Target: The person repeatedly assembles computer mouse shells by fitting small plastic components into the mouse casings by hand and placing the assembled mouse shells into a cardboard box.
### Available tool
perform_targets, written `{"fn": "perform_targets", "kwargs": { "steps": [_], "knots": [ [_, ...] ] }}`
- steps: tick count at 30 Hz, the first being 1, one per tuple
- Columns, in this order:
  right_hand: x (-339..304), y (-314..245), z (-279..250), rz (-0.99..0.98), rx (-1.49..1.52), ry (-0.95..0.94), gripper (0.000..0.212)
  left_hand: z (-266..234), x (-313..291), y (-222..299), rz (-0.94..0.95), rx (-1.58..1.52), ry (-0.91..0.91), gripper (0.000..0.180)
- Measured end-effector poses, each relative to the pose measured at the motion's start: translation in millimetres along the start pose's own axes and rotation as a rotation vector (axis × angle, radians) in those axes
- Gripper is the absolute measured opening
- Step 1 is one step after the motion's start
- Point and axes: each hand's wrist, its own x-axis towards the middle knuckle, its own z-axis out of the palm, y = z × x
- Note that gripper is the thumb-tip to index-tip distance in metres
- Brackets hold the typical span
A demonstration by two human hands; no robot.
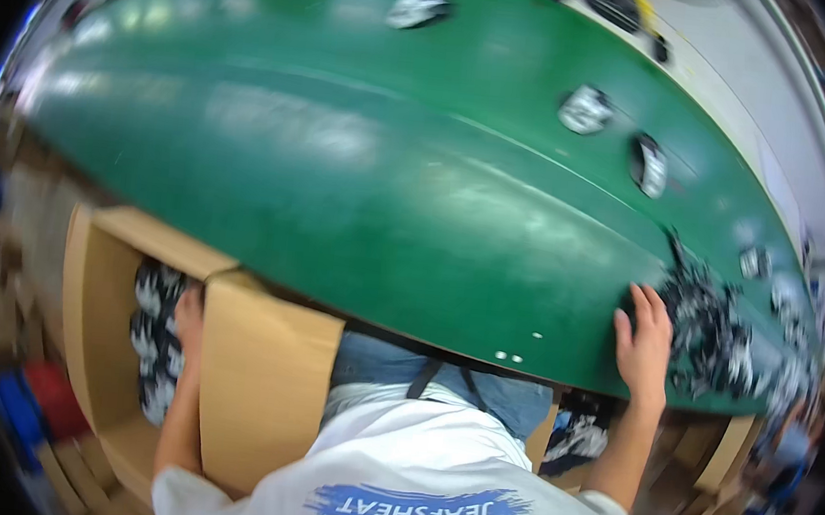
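Observation:
My left hand (pixel 189 317) reaches into an open cardboard box (pixel 88 317) on the left. Beside its fingers are several dark bundles with pale, shiny patches (pixel 156 333), stacked along the box; their kind is blurred. The fingertips are partly hidden, so any grip there is unclear. At the right, my right hand (pixel 644 345) is over the green table, thumb and fingers apart, with nothing visible held. Right next to it spreads a loose pile of black and silvery-white pieces (pixel 706 322), smeared by motion.
Farther back on the green table (pixel 366 224) lie separate black-and-white bundles (pixel 585 109). A few small white bits (pixel 509 357) sit near the front edge. A box flap (pixel 265 372) stands out beside my left forearm. Another box with dark-and-white contents (pixel 578 439) is below the table.

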Motion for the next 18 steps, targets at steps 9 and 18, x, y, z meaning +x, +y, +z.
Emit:
{"fn": "perform_targets", "kwargs": {
  "steps": [9,18],
  "knots": [
    [-37.5,30.7,-2.3,0.057,-0.051,0.336,0.05,-107.9,42.3,339.6,0.373,-0.462,0.432,0.054],
    [-34.6,46.5,2.3,0.048,-0.051,0.417,0.021,66.4,232.0,604.6,0.684,-0.444,0.06,0.057]
  ]
}}
